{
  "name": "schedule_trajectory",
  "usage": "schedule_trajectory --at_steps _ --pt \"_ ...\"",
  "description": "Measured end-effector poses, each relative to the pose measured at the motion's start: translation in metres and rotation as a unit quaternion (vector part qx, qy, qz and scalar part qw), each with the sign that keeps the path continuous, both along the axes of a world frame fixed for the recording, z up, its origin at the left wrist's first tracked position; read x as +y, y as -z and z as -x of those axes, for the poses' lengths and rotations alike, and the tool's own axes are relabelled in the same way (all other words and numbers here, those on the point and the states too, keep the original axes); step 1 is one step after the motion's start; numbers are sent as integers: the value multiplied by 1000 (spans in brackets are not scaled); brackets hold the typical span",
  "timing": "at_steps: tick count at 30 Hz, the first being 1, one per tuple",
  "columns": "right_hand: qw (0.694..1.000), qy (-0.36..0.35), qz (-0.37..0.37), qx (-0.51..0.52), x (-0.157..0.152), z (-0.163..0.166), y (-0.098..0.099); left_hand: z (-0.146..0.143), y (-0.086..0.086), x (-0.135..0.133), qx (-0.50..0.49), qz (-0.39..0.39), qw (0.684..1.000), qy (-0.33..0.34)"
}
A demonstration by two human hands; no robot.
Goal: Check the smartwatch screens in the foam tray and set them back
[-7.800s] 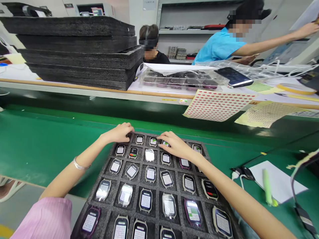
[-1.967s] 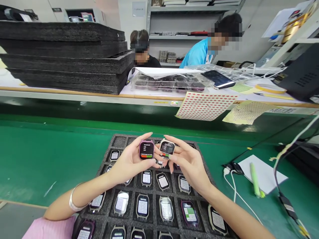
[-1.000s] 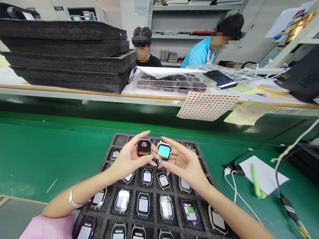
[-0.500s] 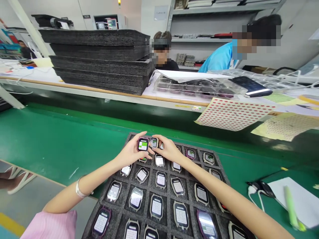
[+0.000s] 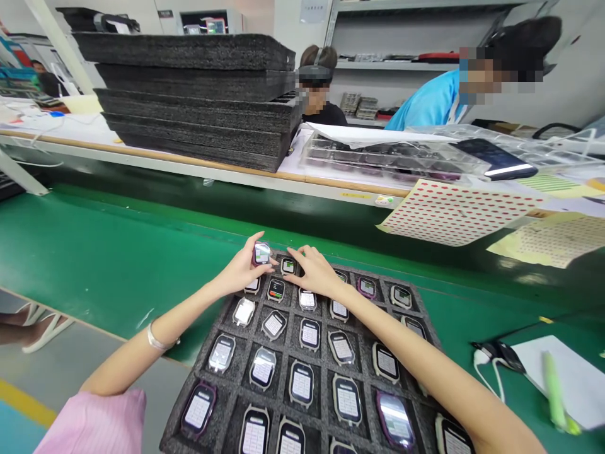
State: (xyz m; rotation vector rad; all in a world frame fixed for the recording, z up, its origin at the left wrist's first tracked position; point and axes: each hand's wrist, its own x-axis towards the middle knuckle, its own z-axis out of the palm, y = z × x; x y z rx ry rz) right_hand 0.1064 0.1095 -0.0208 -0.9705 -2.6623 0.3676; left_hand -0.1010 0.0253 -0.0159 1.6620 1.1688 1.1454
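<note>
My left hand (image 5: 243, 268) grips a purple-framed smartwatch (image 5: 261, 253) between thumb and fingers, its lit screen turned up, just above the far left corner of a black foam tray (image 5: 239, 394). Beside it, my right hand (image 5: 314, 271) is at the tray's far row. Its thumb and forefinger are spread on either side of a silver-framed smartwatch (image 5: 288, 265), which appears to lie in a compartment. Nearer compartments hold several more smartwatches, such as a silver one (image 5: 301, 383) and a purple one (image 5: 198, 410), most with lit screens.
Stacked black foam trays (image 5: 189, 120) stand on the raised shelf, beside clear plastic trays (image 5: 392, 154) and a phone (image 5: 494, 157). A dotted sticker sheet (image 5: 460, 211) hangs over its edge. A cable (image 5: 496, 356) and green marker (image 5: 553, 391) lie right. Two people sit opposite.
My left hand has moved slightly left and up with the purple smartwatch. The silver smartwatch has gone from my right hand's fingers down into the tray, and those fingers have spread.
</note>
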Motion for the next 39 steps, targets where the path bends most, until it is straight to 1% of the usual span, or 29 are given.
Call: schedule_trajectory --at_steps 1,3,6,8,10,12,16,18,20,22,24,27,31,32,33,34,35,36,37,38,39 --pt "1000 -1 -1 -6 3 -5 -4 5 5 6 97 -28 995 -17" --pt "1000 -1 2 -17 11 -18 -12 15 12 19 201 -52 978 -30" --pt "999 3 11 -31 21 -43 -20 25 20 34 266 -56 962 -13" --pt "999 7 14 -32 20 -56 -20 29 22 41 305 -56 951 5" --pt "1000 1 15 -25 10 -64 -19 33 21 45 336 -56 940 20" --pt "1000 -18 18 -15 -7 -65 -18 37 17 44 359 -57 931 30" --pt "997 -71 23 -3 -42 -49 -16 43 -2 29 406 -53 911 53" --pt "996 -93 13 -13 -51 -34 -15 44 -11 16 436 -40 896 79" --pt "994 -101 7 -30 -53 -16 -11 42 -18 4 464 -26 880 101" --pt "995 -91 10 -42 -51 2 -7 38 -20 -6 487 -17 867 103" --pt "996 -74 15 -46 -47 18 -4 33 -19 -10 502 -14 860 91" --pt "997 -57 32 -35 -44 28 -1 29 -15 -9 506 -13 859 77" --pt "994 -60 86 33 -40 15 -7 31 -12 -7 481 -20 873 77" --pt "991 -62 104 56 -40 8 -11 33 -12 -7 467 -23 880 81" --pt "988 -63 118 77 -40 1 -15 34 -13 -8 435 -21 896 85" --pt "983 -62 140 103 -40 -7 -20 34 -16 -10 383 -13 920 87" --pt "973 -56 173 140 -41 -15 -26 34 -19 -11 308 3 947 87" --pt "957 -44 215 187 -43 -23 -32 32 -23 -13 215 25 973 85" --pt "934 -27 262 243 -46 -31 -38 29 -28 -14 111 47 989 82" --pt "903 -8 307 299 -49 -38 -44 23 -35 -15 13 63 995 78" --pt "870 10 346 350 -53 -44 -49 17 -43 -16 -66 70 993 74"
